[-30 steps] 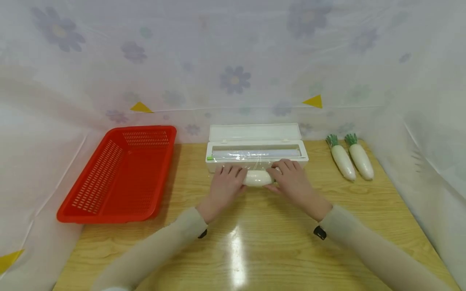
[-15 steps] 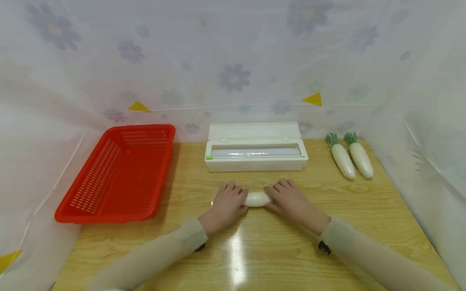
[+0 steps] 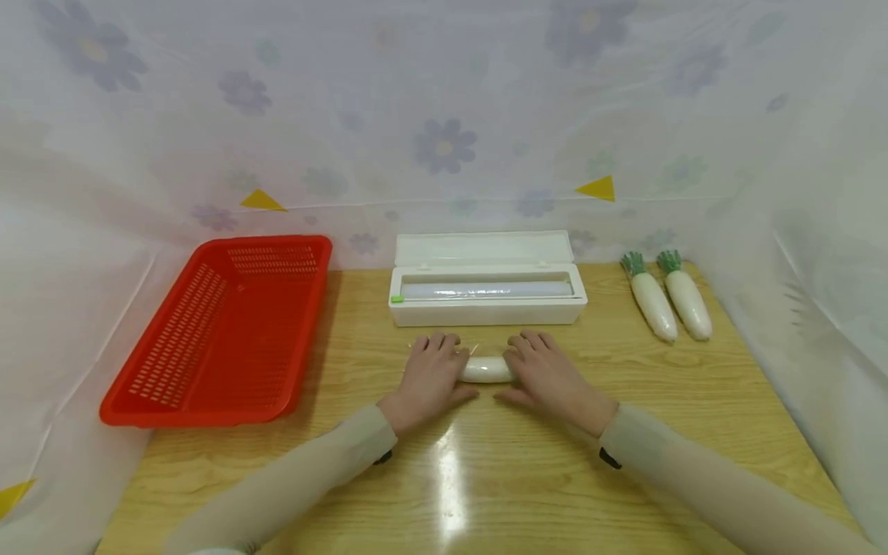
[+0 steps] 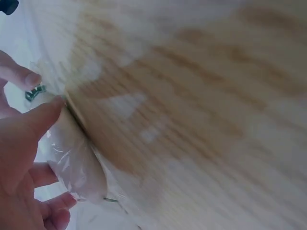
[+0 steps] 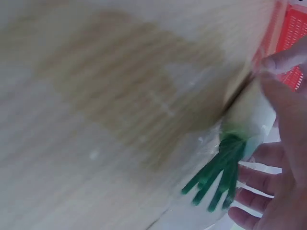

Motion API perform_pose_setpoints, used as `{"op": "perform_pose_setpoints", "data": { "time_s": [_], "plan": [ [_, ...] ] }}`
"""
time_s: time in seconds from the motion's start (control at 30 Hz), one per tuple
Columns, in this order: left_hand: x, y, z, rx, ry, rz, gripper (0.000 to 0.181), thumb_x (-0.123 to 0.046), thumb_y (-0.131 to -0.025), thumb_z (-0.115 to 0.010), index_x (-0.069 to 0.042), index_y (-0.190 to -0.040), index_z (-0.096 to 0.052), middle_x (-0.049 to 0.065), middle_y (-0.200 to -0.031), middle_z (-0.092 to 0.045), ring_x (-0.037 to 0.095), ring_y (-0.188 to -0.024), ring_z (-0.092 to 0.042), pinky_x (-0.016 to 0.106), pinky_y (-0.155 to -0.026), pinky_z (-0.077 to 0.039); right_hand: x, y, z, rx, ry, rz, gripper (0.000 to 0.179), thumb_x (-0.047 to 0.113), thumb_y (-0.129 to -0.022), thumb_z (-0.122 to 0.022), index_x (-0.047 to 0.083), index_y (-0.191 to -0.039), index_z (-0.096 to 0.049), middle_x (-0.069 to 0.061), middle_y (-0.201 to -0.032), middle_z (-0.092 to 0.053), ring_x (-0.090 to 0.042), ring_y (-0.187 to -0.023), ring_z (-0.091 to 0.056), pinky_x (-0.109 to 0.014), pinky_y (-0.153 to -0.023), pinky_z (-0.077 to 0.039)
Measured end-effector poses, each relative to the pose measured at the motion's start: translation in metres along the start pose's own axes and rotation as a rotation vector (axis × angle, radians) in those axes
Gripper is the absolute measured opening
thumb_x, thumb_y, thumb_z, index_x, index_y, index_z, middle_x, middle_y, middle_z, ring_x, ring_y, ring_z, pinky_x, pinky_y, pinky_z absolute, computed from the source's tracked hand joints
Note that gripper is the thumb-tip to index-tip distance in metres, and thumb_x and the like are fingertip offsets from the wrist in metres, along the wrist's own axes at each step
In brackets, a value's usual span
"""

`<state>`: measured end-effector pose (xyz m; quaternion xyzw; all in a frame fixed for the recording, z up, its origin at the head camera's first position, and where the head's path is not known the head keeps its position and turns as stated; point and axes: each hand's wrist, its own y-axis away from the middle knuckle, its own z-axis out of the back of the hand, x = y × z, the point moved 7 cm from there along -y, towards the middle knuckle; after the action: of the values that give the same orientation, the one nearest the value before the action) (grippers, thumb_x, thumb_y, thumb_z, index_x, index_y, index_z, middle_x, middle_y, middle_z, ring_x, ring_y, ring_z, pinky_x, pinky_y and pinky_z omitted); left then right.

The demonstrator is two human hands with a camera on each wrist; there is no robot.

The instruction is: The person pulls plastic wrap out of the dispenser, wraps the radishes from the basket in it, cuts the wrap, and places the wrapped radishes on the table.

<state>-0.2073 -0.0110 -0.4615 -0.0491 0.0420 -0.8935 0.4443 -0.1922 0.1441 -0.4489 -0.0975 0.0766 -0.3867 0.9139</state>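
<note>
A white radish (image 3: 487,370) lies crosswise on the wooden table, wrapped in clear cling film (image 4: 72,165). My left hand (image 3: 432,378) holds its left end, thumb on the near side and fingers over the far side. At the other end my right hand (image 3: 553,381) holds it the same way, beside the green leaf stalks (image 5: 225,167), which show in the right wrist view. Loose film spreads out past the stalks. Just beyond the hands stands a white cling film box (image 3: 486,313), lid up, with the film roll (image 3: 486,290) inside.
A red plastic basket (image 3: 294,370) stands on the left of the table (image 3: 388,509). Two more white radishes, a left one (image 3: 654,307) and a right one (image 3: 688,304), lie at the back right. A flowered curtain (image 3: 444,92) encloses the back and sides.
Both hands drew the radish from the box's front edge towards me, and the film no longer stretches from the box. Since then the radish has shifted slightly away from me under both hands.
</note>
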Motion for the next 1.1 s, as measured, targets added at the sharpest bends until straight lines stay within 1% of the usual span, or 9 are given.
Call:
{"op": "perform_pose_setpoints", "data": {
  "time_s": [0.1,0.2,0.27,0.4,0.5,0.63,0.87,0.97,1.1],
  "plan": [
    [0.002,-0.006,-0.002,0.02,-0.029,0.007,0.069,-0.063,-0.093,-0.068,-0.012,-0.14,-0.064,0.005,-0.123,-0.061,0.025,-0.111,-0.052,0.038,-0.091,-0.04,-0.002,-0.007,0.0,0.018,0.039,-0.004,0.066,0.063,-0.085,-0.077,0.001,-0.106,-0.07,-0.013,-0.11,-0.06,-0.033,-0.104,-0.055,-0.049,-0.095,-0.046],
    [0.007,-0.011,-0.004,0.03,-0.002,0.019,0.065,-0.054,-0.093,-0.073,-0.012,-0.142,-0.063,0.004,-0.117,-0.062,0.024,-0.108,-0.052,0.038,-0.091,-0.04,-0.008,-0.012,-0.004,0.039,0.067,-0.011,0.059,0.06,-0.084,-0.08,0.004,-0.101,-0.07,-0.012,-0.106,-0.06,-0.032,-0.1,-0.055,-0.048,-0.091,-0.047],
    [0.011,-0.014,-0.004,0.022,0.058,0.031,0.061,-0.047,-0.09,-0.079,-0.014,-0.139,-0.063,0.004,-0.114,-0.065,0.023,-0.106,-0.052,0.038,-0.09,-0.041,-0.013,-0.015,-0.007,0.048,0.074,-0.013,0.055,0.054,-0.084,-0.082,0.004,-0.103,-0.071,-0.012,-0.106,-0.061,-0.031,-0.1,-0.055,-0.047,-0.09,-0.047],
    [0.019,-0.019,-0.005,0.023,0.211,0.055,0.05,-0.041,-0.086,-0.084,-0.016,-0.123,-0.063,0.004,-0.112,-0.071,0.022,-0.1,-0.052,0.039,-0.089,-0.041,-0.022,-0.016,-0.011,0.051,0.058,-0.004,0.06,0.047,-0.087,-0.082,0.001,-0.122,-0.068,-0.012,-0.107,-0.066,-0.031,-0.101,-0.056,-0.046,-0.092,-0.047],
    [0.024,-0.02,-0.008,0.029,0.265,0.072,0.042,-0.043,-0.088,-0.082,-0.017,-0.114,-0.062,0.002,-0.108,-0.074,0.021,-0.096,-0.05,0.039,-0.088,-0.038,-0.025,-0.016,-0.011,0.035,0.015,-0.008,0.054,0.044,-0.088,-0.081,0.003,-0.12,-0.064,-0.009,-0.102,-0.07,-0.029,-0.096,-0.057,-0.046,-0.089,-0.046],
    [0.029,-0.019,-0.008,0.026,0.266,0.079,0.041,-0.047,-0.092,-0.077,-0.017,-0.118,-0.068,0.0,-0.105,-0.075,0.02,-0.094,-0.048,0.039,-0.088,-0.035,-0.028,-0.016,-0.01,0.0,-0.028,-0.015,0.041,0.04,-0.089,-0.082,0.009,-0.103,-0.059,-0.006,-0.094,-0.071,-0.029,-0.091,-0.055,-0.046,-0.086,-0.044],
    [0.034,-0.02,-0.009,0.025,0.171,0.064,0.051,-0.052,-0.099,-0.065,-0.018,-0.137,-0.069,0.002,-0.119,-0.068,0.024,-0.109,-0.051,0.042,-0.093,-0.036,-0.027,-0.021,-0.013,0.034,0.071,-0.017,0.052,0.05,-0.088,-0.081,0.004,-0.107,-0.066,-0.011,-0.103,-0.062,-0.032,-0.099,-0.055,-0.046,-0.087,-0.044],
    [0.038,-0.02,-0.011,0.023,0.215,0.064,0.053,-0.051,-0.099,-0.064,-0.016,-0.14,-0.068,0.005,-0.117,-0.068,0.025,-0.109,-0.051,0.043,-0.093,-0.036,-0.027,-0.024,-0.015,0.06,0.08,-0.031,0.049,0.046,-0.089,-0.081,0.003,-0.105,-0.066,-0.011,-0.1,-0.062,-0.031,-0.096,-0.056,-0.046,-0.086,-0.044],
    [0.045,-0.02,-0.012,-0.004,0.27,0.065,0.05,-0.05,-0.096,-0.068,-0.014,-0.131,-0.072,0.004,-0.118,-0.074,0.025,-0.107,-0.053,0.044,-0.093,-0.035,-0.029,-0.028,-0.015,0.05,0.099,-0.038,0.043,0.046,-0.087,-0.082,0.006,-0.097,-0.067,-0.009,-0.094,-0.065,-0.029,-0.093,-0.057,-0.044,-0.085,-0.044]
  ]
}}
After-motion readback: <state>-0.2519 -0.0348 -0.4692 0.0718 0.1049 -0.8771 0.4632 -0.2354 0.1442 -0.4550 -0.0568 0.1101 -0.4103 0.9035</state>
